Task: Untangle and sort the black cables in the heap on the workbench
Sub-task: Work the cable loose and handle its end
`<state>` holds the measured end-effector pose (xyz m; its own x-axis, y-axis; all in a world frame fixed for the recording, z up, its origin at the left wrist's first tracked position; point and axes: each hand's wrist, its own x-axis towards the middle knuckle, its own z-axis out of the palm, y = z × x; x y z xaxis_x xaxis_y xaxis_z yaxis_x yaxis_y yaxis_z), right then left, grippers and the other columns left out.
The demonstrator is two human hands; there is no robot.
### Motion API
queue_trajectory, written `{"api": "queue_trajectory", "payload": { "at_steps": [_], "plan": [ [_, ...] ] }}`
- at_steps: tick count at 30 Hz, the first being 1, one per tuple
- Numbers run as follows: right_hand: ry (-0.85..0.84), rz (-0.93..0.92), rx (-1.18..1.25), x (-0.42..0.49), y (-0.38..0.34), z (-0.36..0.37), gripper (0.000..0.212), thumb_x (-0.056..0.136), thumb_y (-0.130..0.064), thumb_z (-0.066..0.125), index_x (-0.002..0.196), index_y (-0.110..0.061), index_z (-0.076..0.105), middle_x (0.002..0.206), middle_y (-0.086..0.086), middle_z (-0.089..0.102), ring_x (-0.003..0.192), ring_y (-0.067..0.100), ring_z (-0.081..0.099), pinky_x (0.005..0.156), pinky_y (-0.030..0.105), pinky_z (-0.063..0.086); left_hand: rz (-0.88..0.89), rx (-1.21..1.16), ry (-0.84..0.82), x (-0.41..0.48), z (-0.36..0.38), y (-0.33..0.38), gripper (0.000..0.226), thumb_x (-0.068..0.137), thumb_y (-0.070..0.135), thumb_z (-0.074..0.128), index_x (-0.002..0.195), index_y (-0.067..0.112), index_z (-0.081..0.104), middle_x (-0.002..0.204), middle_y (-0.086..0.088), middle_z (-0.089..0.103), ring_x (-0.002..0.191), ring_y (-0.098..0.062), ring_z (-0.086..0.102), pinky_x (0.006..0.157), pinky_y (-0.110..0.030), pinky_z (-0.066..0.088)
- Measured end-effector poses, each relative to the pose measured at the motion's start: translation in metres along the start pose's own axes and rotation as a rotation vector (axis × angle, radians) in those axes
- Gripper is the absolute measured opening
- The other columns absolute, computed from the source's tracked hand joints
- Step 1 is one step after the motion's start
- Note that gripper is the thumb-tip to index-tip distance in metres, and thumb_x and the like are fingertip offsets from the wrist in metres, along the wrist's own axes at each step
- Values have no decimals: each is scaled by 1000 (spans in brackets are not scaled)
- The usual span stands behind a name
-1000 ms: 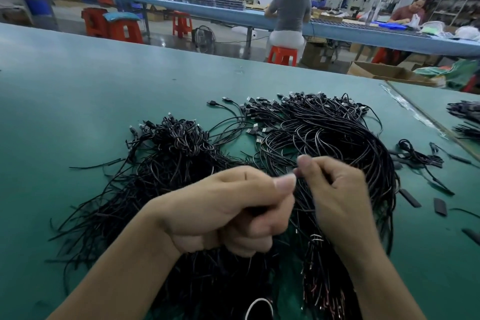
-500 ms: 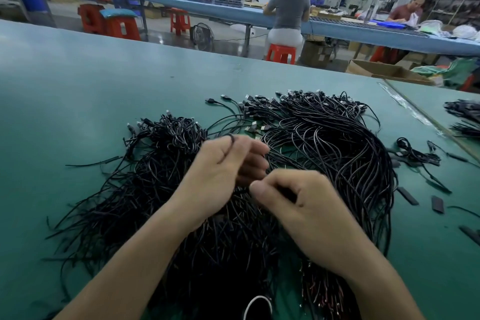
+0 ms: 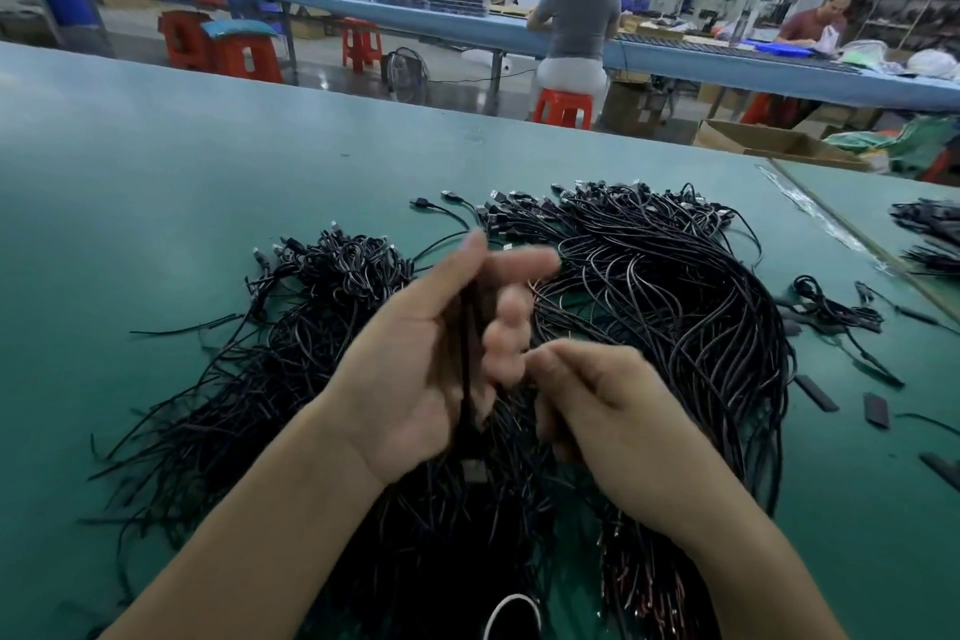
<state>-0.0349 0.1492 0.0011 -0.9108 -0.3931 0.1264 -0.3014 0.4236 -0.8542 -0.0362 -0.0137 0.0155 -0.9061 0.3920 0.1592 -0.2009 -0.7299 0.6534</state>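
Note:
A big heap of black cables lies on the green workbench (image 3: 156,203). It has a tangled left clump (image 3: 343,270) and a combed right bundle (image 3: 665,286) whose plugs point away from me. My left hand (image 3: 431,359) is raised over the heap's middle, blurred. One black cable (image 3: 466,369) runs down its palm, held under the thumb, and the cable's plug (image 3: 471,472) hangs below the heel of the hand. My right hand (image 3: 613,431) is curled just right of it, fingertips pinched together on cable strands; what sits inside the pinch is hidden.
Loose cables and short black sleeves (image 3: 831,317) lie to the right of the heap. Another cable pile (image 3: 930,234) sits on the neighbouring bench at far right. A white loop (image 3: 511,616) shows at the bottom edge. Two people work at a blue bench (image 3: 467,29) behind.
My left hand has lifted and turned palm-up, drawing a single cable up out of the heap. My right hand stays low beside it, still curled.

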Motion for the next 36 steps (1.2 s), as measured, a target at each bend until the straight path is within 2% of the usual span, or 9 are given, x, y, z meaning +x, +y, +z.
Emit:
{"api": "queue_trajectory", "payload": {
  "at_steps": [5,9,12,16,21,25,29,32,36],
  "plan": [
    [-122,-43,-131,-5,-9,-1,31,100,-36,52,72,-29,62,52,-9,48,46,6,38,45,31,36,337,459,317,9,-20,-10,42,94,40,45,109,11,72,104,-7,76,102,-22,72,84,-29,58],
    [81,-150,-120,-5,-11,-8,19,94,-32,60,80,-26,70,63,-15,60,53,1,52,50,14,38,196,1205,292,7,-19,-19,43,97,46,43,81,21,74,77,5,75,71,-7,70,66,-26,56],
    [197,-177,2,-3,-8,-13,11,85,-27,74,75,-24,71,52,-13,55,46,2,45,47,9,34,-156,1053,193,2,-10,-16,64,101,49,39,57,13,68,44,-1,57,31,-11,44,36,-18,34],
    [319,-202,169,-1,-6,-16,20,78,-46,71,76,-26,71,55,-8,56,47,3,43,45,20,36,-350,489,2,-4,-2,0,60,97,53,44,51,16,54,35,6,34,26,-3,25,30,-11,20],
    [149,-85,64,0,-5,0,25,91,-48,55,74,-32,66,57,-5,58,42,3,40,41,22,31,-168,-63,-116,-2,4,9,46,99,37,44,65,12,64,48,5,51,36,-2,36,35,-13,35],
    [-37,-68,-145,-1,-7,8,27,102,-32,52,77,-33,64,56,-4,55,44,5,39,44,27,32,209,145,171,6,-5,-2,43,94,36,47,95,6,78,91,-10,76,80,-17,74,67,-23,59],
    [-118,-55,-154,-3,-7,4,18,101,-25,54,91,-22,69,55,-13,55,42,5,39,40,21,29,425,885,373,10,-22,-16,36,98,37,44,103,16,72,96,-2,77,92,-17,74,78,-25,58],
    [-39,-114,-178,-4,-7,-7,17,93,-27,67,78,-22,72,58,-8,61,46,3,46,45,18,34,190,1259,307,7,-20,-20,43,103,34,46,70,31,73,67,11,73,63,-2,69,60,-15,52],
    [128,-162,8,-4,-4,-20,18,78,-37,78,69,-22,73,60,-4,69,48,2,52,48,15,40,-195,1132,145,3,-12,-20,65,104,46,36,52,21,66,41,4,53,32,-8,43,37,-16,34]
  ]
}}
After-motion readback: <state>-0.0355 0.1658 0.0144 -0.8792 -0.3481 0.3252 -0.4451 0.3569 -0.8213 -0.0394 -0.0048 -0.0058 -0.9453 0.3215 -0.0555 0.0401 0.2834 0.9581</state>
